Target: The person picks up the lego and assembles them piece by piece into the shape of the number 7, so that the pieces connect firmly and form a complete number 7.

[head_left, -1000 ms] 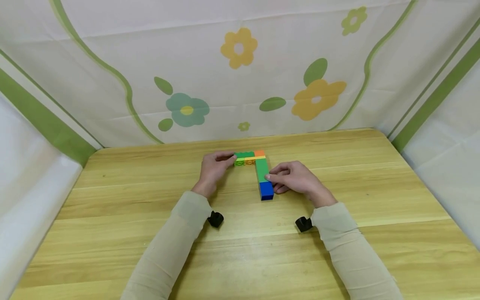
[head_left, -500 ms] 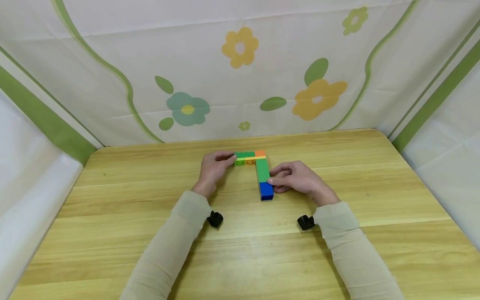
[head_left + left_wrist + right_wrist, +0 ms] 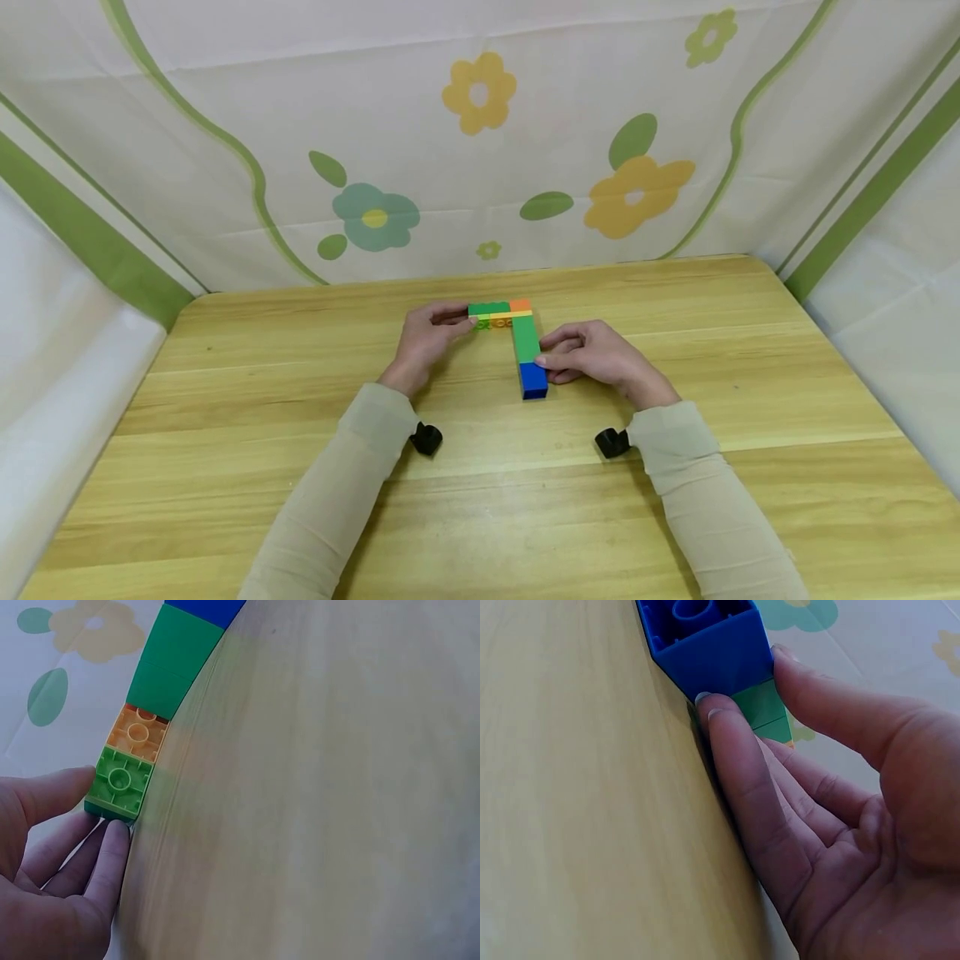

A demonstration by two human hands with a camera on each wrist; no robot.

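An L-shaped row of joined toy building bricks lies on the wooden table. Its short arm has a dark green brick [image 3: 489,308], a lime brick [image 3: 120,780] and a yellow-orange brick [image 3: 138,733], undersides showing in the left wrist view. An orange brick [image 3: 520,306] marks the corner. The long arm is green bricks [image 3: 526,339] ending in a blue brick [image 3: 533,380]. My left hand [image 3: 429,340] pinches the short arm's free end between thumb and fingertips. With the thumb at the blue-green seam and fingers along the side, my right hand [image 3: 588,354] holds the long arm.
The wooden table [image 3: 480,517] reaches a white curtain [image 3: 420,108] with printed flowers at the back. More white cloth hangs at both sides. A black wrist device [image 3: 427,439] sits by the left cuff, another black device [image 3: 612,443] by the right.
My right thumb has slid toward me, from the green brick to the seam with the blue one. My left thumb has shifted slightly right over the lime brick. The bricks stay nearly in place.
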